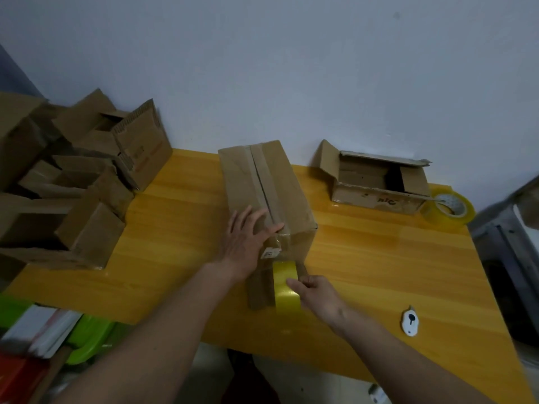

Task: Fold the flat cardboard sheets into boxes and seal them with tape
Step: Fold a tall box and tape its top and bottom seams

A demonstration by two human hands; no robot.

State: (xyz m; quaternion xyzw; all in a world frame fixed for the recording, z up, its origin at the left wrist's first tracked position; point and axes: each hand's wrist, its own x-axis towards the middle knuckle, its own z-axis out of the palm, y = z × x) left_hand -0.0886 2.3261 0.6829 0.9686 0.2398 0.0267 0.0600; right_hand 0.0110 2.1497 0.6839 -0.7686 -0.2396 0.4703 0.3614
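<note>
Right hand (pixel 316 293) grip: fingers and thumb pinched on the tape (pixel 285 282), a yellow strip running from the box (pixel 267 193) end face down toward the near table (pixel 379 258) edge. Left hand (pixel 248 237) grip apart, fingers flat, pressing the box top beside the centre seam at its near end. Box sits mid-table, flaps closed, long axis toward the far edge. Open box (pixel 379 182) near the far right corner, tape roll (pixel 447 208) touching it at the right edge. White cutter (pixel 410 322) near the front right. Pile of boxes (pixel 73 176) over the left edge.

Risks, judged: strip drifts off the seam if pulled at an angle; tape folds onto itself or wrinkles if tension drops; flaps spring up if the left hand eases; box slides toward the near edge under the pull.
</note>
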